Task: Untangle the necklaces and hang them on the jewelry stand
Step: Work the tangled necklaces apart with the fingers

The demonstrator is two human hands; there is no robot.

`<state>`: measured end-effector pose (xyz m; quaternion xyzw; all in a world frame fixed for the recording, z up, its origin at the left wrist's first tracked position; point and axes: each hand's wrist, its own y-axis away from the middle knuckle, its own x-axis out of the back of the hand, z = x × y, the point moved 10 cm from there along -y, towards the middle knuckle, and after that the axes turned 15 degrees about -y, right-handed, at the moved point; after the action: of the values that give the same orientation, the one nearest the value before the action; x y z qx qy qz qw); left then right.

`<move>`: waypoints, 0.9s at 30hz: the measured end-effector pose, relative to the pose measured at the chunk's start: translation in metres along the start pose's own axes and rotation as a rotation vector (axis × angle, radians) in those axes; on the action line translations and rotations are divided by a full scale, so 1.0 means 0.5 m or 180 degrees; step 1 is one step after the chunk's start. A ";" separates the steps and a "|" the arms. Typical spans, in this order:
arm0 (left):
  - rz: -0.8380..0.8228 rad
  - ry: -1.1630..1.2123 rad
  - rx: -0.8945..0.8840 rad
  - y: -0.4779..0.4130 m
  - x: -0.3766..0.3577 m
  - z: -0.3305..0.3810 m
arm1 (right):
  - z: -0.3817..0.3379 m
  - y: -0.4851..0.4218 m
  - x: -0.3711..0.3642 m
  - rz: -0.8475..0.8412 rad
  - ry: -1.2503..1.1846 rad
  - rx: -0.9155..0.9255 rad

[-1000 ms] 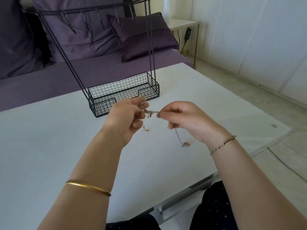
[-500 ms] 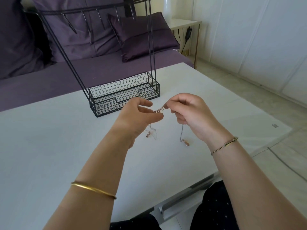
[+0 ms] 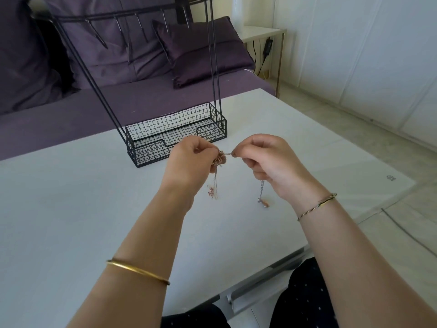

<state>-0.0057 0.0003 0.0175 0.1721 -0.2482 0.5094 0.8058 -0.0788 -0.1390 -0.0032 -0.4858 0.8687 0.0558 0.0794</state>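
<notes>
Head view: a white table [image 3: 71, 209] is seen from above, and both forearms are stretched over it.
Cushions: purple cushions [image 3: 201, 50] are propped on a sofa behind the table.
Gold bangle [image 3: 137, 272]: it is worn on the left forearm.
Jewelry stand [image 3: 151, 152]: the black wire frame is stood on the far part of the table, just behind the left hand. Its base is formed by a mesh basket.
Left hand [image 3: 189, 162]: the fingers are curled, and a tangled clump is pinched at the fingertips.
Necklaces [image 3: 220, 159]: the clump is held above the table between the 2 hands, in front of the stand. 1 short stretch of chain is drawn across to the right hand, and 2 loose ends are left hanging.
Right hand [image 3: 267, 162]: the fingers are curled, and the chain is pinched between thumb and forefinger.
Pendant [image 3: 263, 202]: it is hung below the right hand. Whether the table is touched cannot be told.
Bracelet [image 3: 316, 205]: it is worn on the right wrist.
</notes>
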 end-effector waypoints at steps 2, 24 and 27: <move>0.0039 0.0075 0.0130 -0.002 0.001 -0.006 | 0.001 0.001 -0.003 -0.0031 0.0013 -0.0020; 0.0177 0.0418 0.0224 -0.002 0.002 -0.010 | 0.005 0.012 -0.042 -0.0436 0.0291 -0.0099; 0.0250 0.0458 0.0198 -0.001 0.006 -0.011 | 0.009 0.012 -0.034 -0.0335 0.0317 -0.0159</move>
<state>-0.0027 0.0052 0.0149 0.1501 -0.1804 0.5591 0.7952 -0.0747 -0.1211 -0.0040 -0.5348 0.8431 0.0489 0.0267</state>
